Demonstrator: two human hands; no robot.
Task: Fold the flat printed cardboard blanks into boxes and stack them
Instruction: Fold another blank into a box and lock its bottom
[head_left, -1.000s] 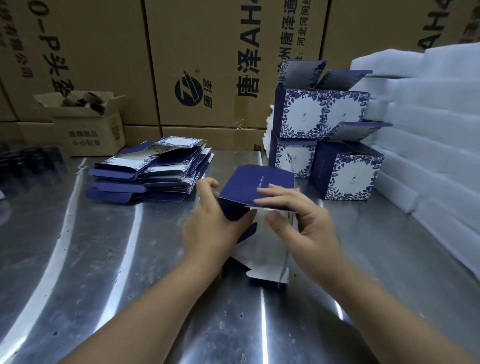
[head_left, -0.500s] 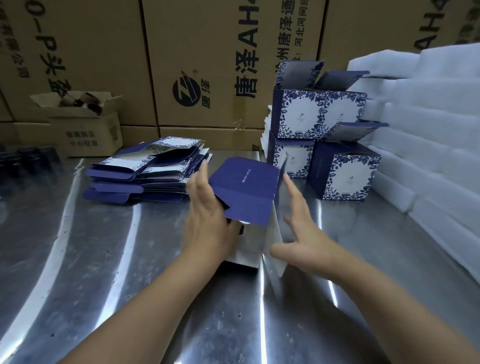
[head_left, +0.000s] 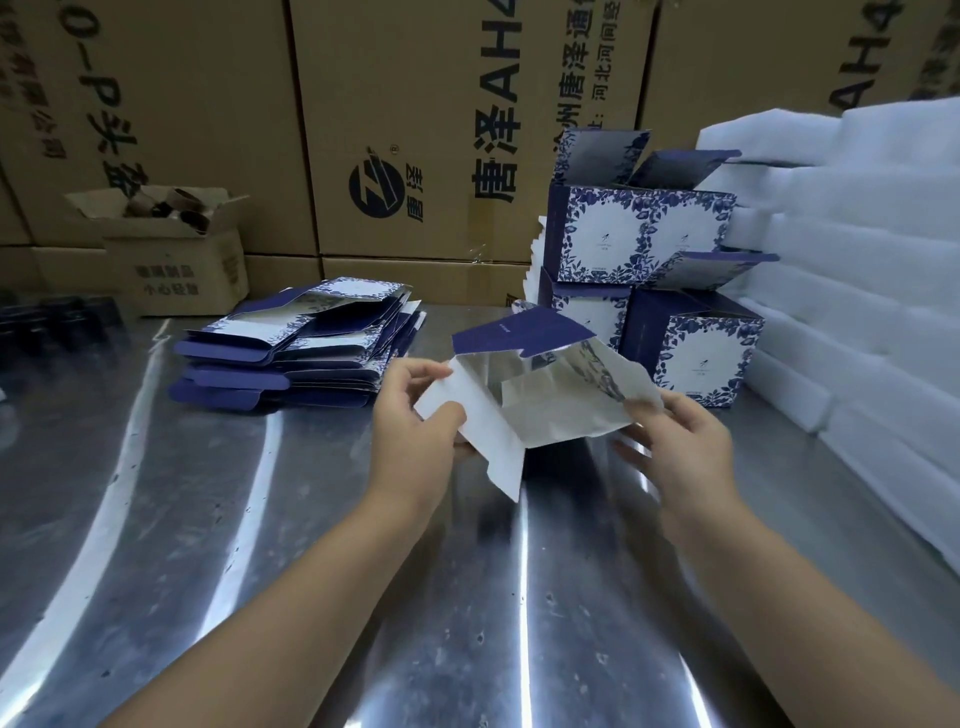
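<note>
A half-opened box blank (head_left: 535, 410) was held in the air just above the steel table (head_left: 260, 545), at the middle of the view and between the two hands. Its white inner face was turned toward the camera, while a navy panel stood up along its far edge. One long white flap hung down at the near left.

The left flap was pinched by the left hand (head_left: 415, 436), with the thumb laid on the white face and the fingers curled behind the card. The right edge was grasped by the right hand (head_left: 685, 452). Its thumb was set on the corner of the card and its fingers were spread underneath, partly hidden.

Just behind the blank, on its right side, folded boxes (head_left: 644, 234) in navy and white floral print were stacked in two tiers with their top flaps left open. A pile of flat blanks (head_left: 301, 353) lay on the table to the left, well apart from the hands.

White foam sheets (head_left: 857, 270) were heaped along the right edge of the table. Tall brown cartons (head_left: 415, 104) with black lettering were ranged behind everything, and a small open carton (head_left: 176, 270) holding dark rolls was set at the far left.
</note>
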